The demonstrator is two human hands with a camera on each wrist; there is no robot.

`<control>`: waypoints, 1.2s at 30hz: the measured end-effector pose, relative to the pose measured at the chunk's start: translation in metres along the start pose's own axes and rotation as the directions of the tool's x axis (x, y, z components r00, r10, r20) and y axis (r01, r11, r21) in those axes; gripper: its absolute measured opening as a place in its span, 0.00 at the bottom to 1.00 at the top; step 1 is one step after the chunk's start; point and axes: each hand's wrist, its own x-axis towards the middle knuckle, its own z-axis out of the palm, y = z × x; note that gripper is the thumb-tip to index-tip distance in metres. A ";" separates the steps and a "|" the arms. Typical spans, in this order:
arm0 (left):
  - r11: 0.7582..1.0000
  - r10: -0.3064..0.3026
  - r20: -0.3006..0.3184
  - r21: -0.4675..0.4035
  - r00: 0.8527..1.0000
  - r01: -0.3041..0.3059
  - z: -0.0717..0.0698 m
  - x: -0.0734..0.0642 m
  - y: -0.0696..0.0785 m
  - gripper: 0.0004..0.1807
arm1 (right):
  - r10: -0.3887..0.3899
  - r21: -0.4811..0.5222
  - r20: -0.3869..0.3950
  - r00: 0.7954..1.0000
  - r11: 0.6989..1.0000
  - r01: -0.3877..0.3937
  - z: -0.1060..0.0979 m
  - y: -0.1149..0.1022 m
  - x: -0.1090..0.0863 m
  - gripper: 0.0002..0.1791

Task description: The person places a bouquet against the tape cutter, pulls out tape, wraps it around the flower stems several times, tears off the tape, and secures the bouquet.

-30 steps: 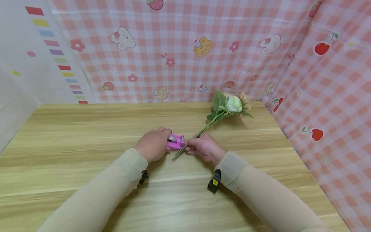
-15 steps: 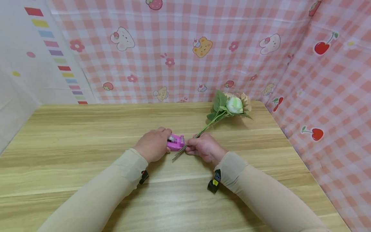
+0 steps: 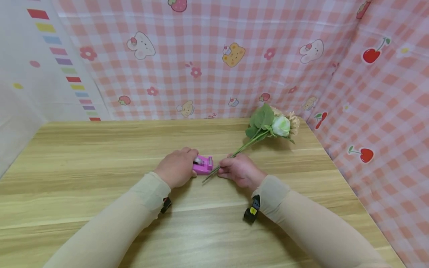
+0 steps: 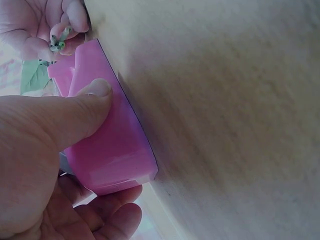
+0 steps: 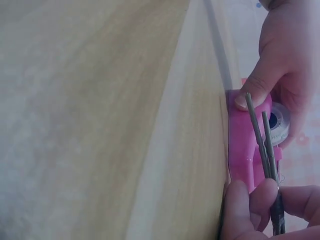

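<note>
My left hand (image 3: 177, 168) grips a pink tape dispenser (image 3: 202, 169) on the wooden table, thumb along one side and fingers round the other. A roll of clear tape (image 5: 281, 125) sits in the dispenser, seen in the right wrist view. Just to the right, my right hand (image 3: 242, 172) pinches the stems (image 3: 249, 143) of a small bunch of flowers between thumb and fingers. The cut stem ends point toward me and pass close by the dispenser's front. At the far end are a pale green-white rose (image 3: 280, 125), a peach bloom (image 3: 294, 123) and green leaves (image 3: 263, 117).
Pink checked cloth (image 3: 207, 44) with cartoon prints hangs along the back edge of the wooden table (image 3: 100, 156). A similar cloth with cherries (image 3: 395, 111) borders the right side. A black strap (image 3: 252, 211) sits at my right wrist.
My right hand has shifted slightly right, away from the dispenser, with the flowers. The bunch has turned, so the blooms sit farther right. The left hand and dispenser stay put.
</note>
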 end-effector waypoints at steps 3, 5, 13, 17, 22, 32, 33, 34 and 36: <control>1.000 0.001 0.000 -0.003 1.000 -0.001 0.000 0.000 -0.001 0.37 | -0.020 0.023 0.001 1.000 1.000 0.020 -0.001 -0.001 -0.001 0.16; 1.000 0.003 0.000 -0.004 1.000 -0.003 0.000 -0.001 -0.001 0.37 | -0.036 0.042 -0.010 0.999 0.998 0.036 -0.001 -0.002 -0.002 0.16; 1.000 0.007 -0.007 -0.010 1.000 -0.007 0.000 -0.001 -0.001 0.37 | -0.109 0.060 -0.051 0.993 0.992 0.112 -0.007 -0.009 -0.005 0.17; 1.000 0.001 -0.005 -0.011 1.000 -0.001 0.001 0.000 -0.001 0.37 | -0.125 0.070 -0.061 0.990 0.989 0.129 -0.011 -0.012 -0.006 0.18; 1.000 -0.005 0.002 -0.012 1.000 0.005 0.001 0.000 -0.001 0.37 | -0.129 0.106 -0.092 0.987 0.985 0.139 -0.014 -0.013 -0.006 0.20; 1.000 0.003 -0.008 -0.003 1.000 -0.003 -0.001 -0.003 0.001 0.37 | -0.174 0.121 -0.113 0.978 0.975 0.187 -0.014 -0.015 -0.006 0.20; 1.000 0.002 -0.007 -0.003 1.000 -0.002 -0.001 -0.003 0.002 0.37 | -0.185 0.116 -0.108 0.977 0.973 0.197 -0.014 -0.015 -0.006 0.18; 1.000 0.002 -0.006 -0.003 1.000 -0.002 -0.001 -0.003 0.002 0.37 | -0.196 0.110 -0.101 0.975 0.972 0.207 -0.014 -0.016 -0.006 0.17; 1.000 0.002 -0.006 0.000 1.000 -0.002 -0.001 -0.003 0.002 0.37 | -0.212 0.102 -0.084 0.974 0.970 0.220 -0.014 -0.015 -0.006 0.15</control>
